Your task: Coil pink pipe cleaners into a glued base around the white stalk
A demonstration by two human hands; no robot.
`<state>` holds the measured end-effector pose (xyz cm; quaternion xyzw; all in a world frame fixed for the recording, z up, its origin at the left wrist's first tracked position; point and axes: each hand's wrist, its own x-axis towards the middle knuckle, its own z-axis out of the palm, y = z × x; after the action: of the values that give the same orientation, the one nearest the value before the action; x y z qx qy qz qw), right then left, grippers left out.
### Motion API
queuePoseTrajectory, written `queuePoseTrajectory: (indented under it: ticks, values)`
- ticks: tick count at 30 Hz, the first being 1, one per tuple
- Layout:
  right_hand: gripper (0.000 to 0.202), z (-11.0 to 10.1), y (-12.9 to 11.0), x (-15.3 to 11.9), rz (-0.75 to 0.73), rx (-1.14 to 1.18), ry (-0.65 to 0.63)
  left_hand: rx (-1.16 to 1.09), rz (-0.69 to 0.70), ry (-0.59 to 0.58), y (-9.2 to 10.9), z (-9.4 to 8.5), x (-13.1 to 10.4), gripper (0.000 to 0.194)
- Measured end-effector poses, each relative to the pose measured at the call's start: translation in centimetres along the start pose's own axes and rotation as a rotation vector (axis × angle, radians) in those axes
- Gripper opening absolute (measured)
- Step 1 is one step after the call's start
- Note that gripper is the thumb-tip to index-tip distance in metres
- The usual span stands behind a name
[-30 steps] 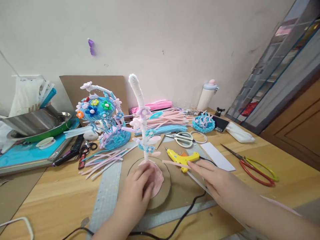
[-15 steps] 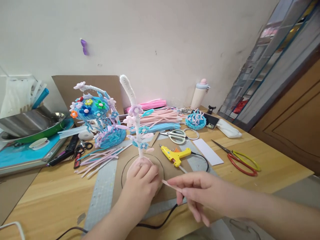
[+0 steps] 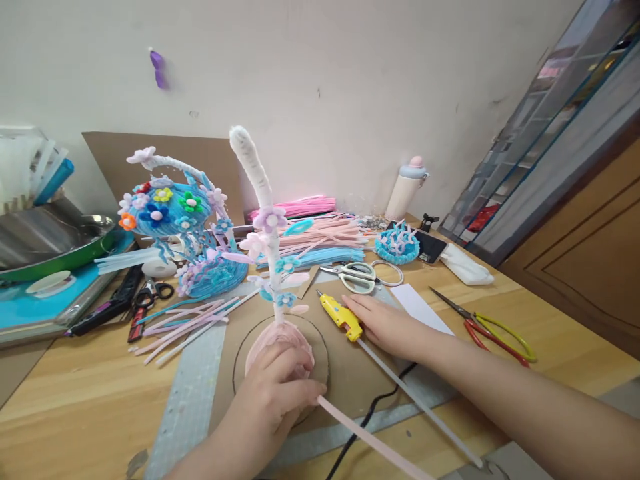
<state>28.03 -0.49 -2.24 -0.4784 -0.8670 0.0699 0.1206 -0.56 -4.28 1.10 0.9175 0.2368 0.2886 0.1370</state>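
Observation:
My left hand is closed on the pink pipe cleaner and rests against the pink coiled base. From that base rises a white wrapped stem with lilac, pink and blue flowers and leaves. To the right, my right hand lies over the handle side of the yellow glue gun, its fingers closed round it. A long glue stick sticks out of the gun's back end. The base stands on brown cardboard inside a drawn circle.
Behind are bundles of pink pipe cleaners, white-handled scissors and a small blue basket. Red-and-yellow scissors lie at right. At left stand a blue flowered piece, loose pipe cleaners and a metal bowl.
My right hand has let go of the pink pipe cleaner and moved up to the glue gun, which has turned. My left hand now pinches the strip. The view has shifted slightly.

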Motion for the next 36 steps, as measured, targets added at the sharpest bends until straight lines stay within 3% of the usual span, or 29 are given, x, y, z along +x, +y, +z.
queuePoseTrajectory:
  ticks: [3,5,8,11,14,18,21,24,29,36]
  values:
    - [0.073,-0.1,0.8,0.2,-0.002,0.079,0.046,-0.033,-0.015,-0.012,0.1,0.3,-0.3,0.023]
    - [0.073,-0.7,1.2,0.4,0.039,0.203,0.150,-0.060,-0.026,-0.020,0.2,0.4,-0.4,0.025]
    - [0.067,-1.9,1.3,1.0,0.252,0.465,0.351,-0.103,-0.031,-0.040,0.3,0.5,-0.6,0.025]
    - [0.047,-2.8,0.3,1.2,0.485,0.736,0.416,-0.121,-0.029,-0.047,0.5,0.4,-0.5,0.024]
    - [0.039,-3.0,-1.7,0.8,0.604,0.895,0.340,-0.085,-0.018,-0.048,0.8,0.3,-0.3,0.024]
    - [0.032,-2.7,-4.6,0.2,0.716,0.840,0.155,-0.055,-0.030,-0.093,0.8,0.2,-0.3,0.026]
    - [0.025,-2.4,-5.9,0.1,0.637,0.811,0.014,-0.069,-0.057,-0.110,0.6,0.5,-0.4,0.025]
    - [0.025,-1.7,-6.0,0.0,0.543,0.818,-0.065,-0.062,-0.074,-0.105,0.2,0.9,-0.5,0.023]
    - [0.045,-0.8,-5.3,-0.2,0.619,0.750,-0.167,-0.040,-0.072,-0.135,-0.1,1.5,-0.6,0.023]
    - [0.049,-0.9,-6.2,0.4,0.570,0.774,-0.146,-0.046,-0.076,-0.142,-0.4,1.8,-0.8,0.025]
